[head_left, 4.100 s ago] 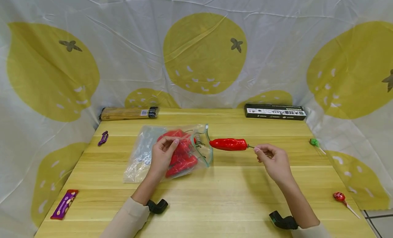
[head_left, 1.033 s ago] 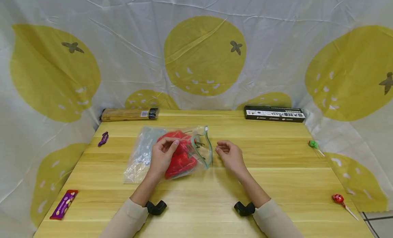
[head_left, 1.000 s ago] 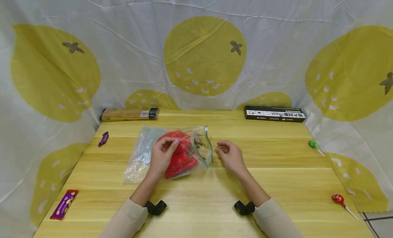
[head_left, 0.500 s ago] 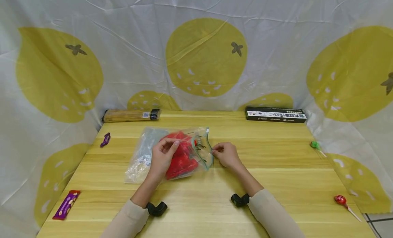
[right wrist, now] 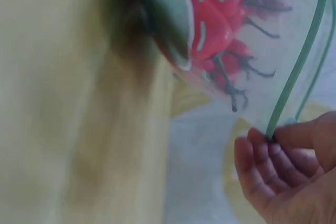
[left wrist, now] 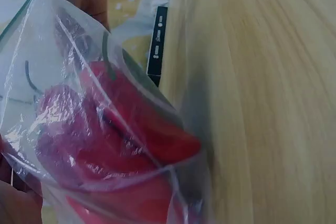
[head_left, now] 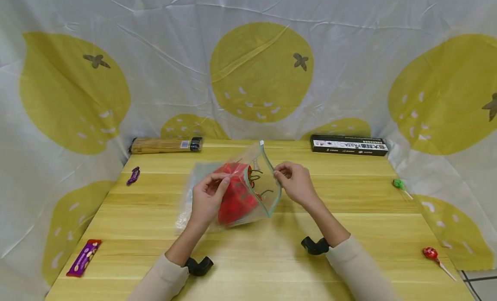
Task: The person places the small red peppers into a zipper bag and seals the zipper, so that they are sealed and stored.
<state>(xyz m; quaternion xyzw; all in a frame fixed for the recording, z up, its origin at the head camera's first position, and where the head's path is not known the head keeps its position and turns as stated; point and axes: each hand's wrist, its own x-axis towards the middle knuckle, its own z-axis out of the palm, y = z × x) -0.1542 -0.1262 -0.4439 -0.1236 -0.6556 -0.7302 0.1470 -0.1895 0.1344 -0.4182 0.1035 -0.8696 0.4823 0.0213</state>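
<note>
A clear zip bag [head_left: 278, 198] with a green seal strip holds several red peppers [head_left: 234, 201], their green stems toward the gaping mouth on the right. My left hand [head_left: 207, 199] pinches the bag's upper film near its mouth, thumb against fingers. At the mouth's right edge, my right hand [head_left: 299, 184] pinches the rim. The right wrist view shows the thumb and fingers of that hand [right wrist: 294, 166] on the green strip [right wrist: 299, 66]. Through the film, the left wrist view shows peppers [left wrist: 131, 114] hanging close over the table; part of the left hand [left wrist: 18, 203] appears at lower left.
A bundle of thin sticks [head_left: 167, 145] lies at the back left, a black pasta box [head_left: 349, 145] at the back right. Wrapped sweets [head_left: 133, 175] and a purple bar [head_left: 83, 258] are left; green [head_left: 397, 183] and red lollipops [head_left: 429, 252] are right. A curtain [head_left: 260, 7] stands behind.
The right hand earlier held a red pepper by its stem outside the bag; that pepper is no longer outside. It then reached the rim and pinched it. The bag has risen and shifted right, mouth wider.
</note>
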